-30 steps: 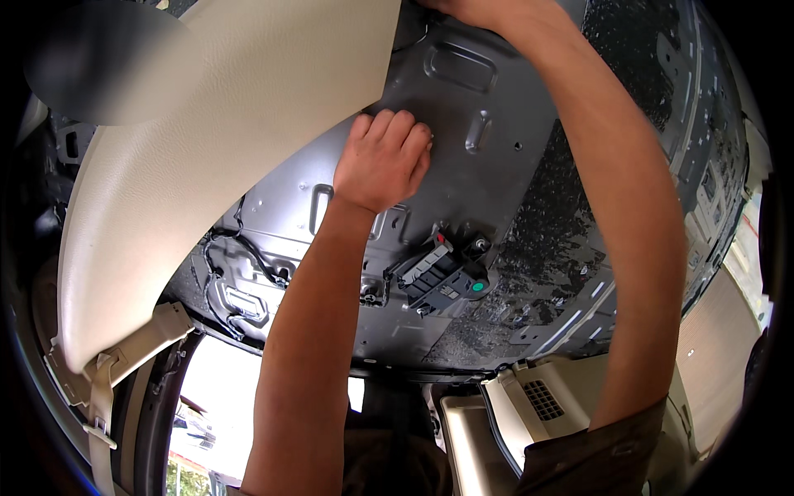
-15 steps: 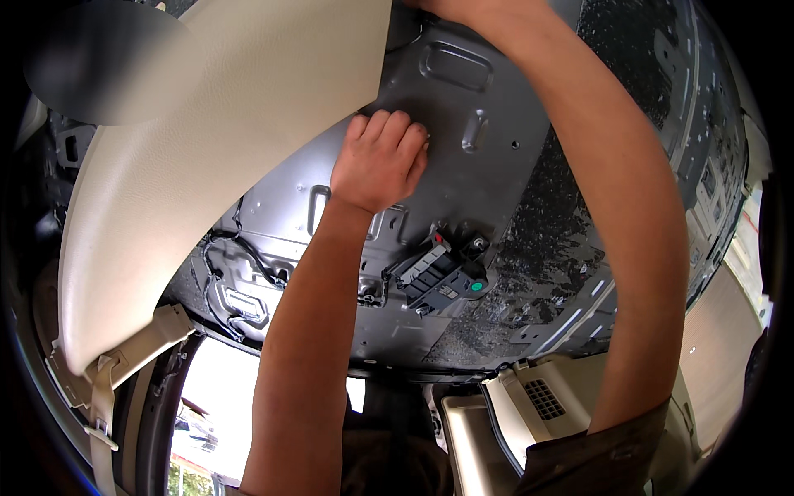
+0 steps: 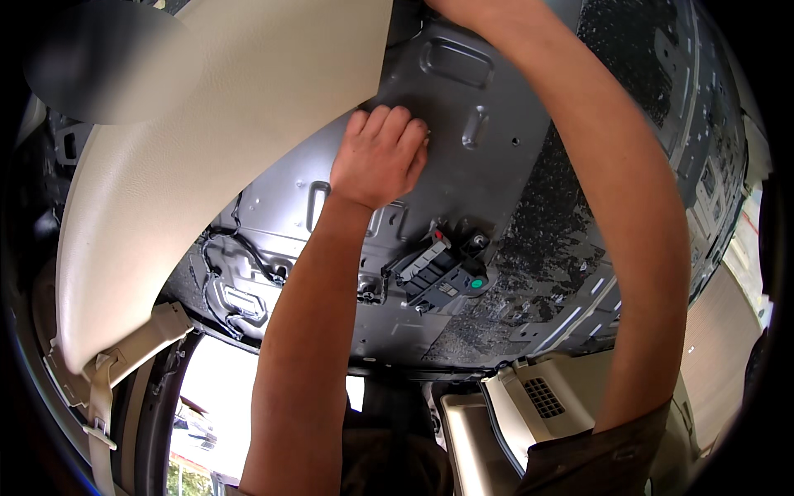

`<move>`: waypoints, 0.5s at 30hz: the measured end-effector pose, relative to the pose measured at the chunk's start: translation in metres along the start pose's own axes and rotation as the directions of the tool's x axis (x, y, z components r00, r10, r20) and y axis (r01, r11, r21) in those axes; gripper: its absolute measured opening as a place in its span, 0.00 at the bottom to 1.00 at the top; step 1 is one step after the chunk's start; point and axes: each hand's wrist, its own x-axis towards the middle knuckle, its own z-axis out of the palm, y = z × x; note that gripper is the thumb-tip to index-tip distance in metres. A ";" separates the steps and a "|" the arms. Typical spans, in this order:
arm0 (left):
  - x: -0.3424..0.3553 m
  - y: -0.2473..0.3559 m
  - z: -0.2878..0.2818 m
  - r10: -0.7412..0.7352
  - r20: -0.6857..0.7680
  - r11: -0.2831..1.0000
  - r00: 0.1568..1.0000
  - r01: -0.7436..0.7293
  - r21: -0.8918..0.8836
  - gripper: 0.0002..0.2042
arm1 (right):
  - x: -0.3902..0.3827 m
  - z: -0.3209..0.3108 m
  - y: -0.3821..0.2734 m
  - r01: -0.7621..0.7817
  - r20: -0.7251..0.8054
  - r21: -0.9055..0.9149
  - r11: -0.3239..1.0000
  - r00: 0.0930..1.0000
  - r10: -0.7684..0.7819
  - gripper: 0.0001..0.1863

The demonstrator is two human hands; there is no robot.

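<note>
My left hand [image 3: 379,157] is closed, its knuckles upward, against a bare grey sheet-metal panel [image 3: 504,174]. Its fingers fold under, so whatever they may hold is hidden. Just past the knuckles lies the lower corner of a large beige leather-like seat or trim piece [image 3: 223,91], which slants across the upper left. My right arm curves up the right side, and only the wrist end of my right hand [image 3: 463,7] shows at the top edge. Its fingers are out of view, near the same beige piece.
A black electrical module [image 3: 442,273] with a green dot is mounted on the metal. Dark wiring [image 3: 244,240] runs at left. A beige seat belt [image 3: 101,397] hangs at lower left, beside a bright opening. Beige trim with a grille [image 3: 543,398] stands at lower right.
My right hand has slid slightly farther out past the top edge. The left hand has barely moved.
</note>
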 end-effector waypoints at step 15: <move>0.000 0.000 0.002 0.006 -0.015 0.999 1.000 -0.005 0.040 0.07 | 0.009 -0.024 -0.005 -0.079 0.176 0.025 0.997 0.982 0.073 0.09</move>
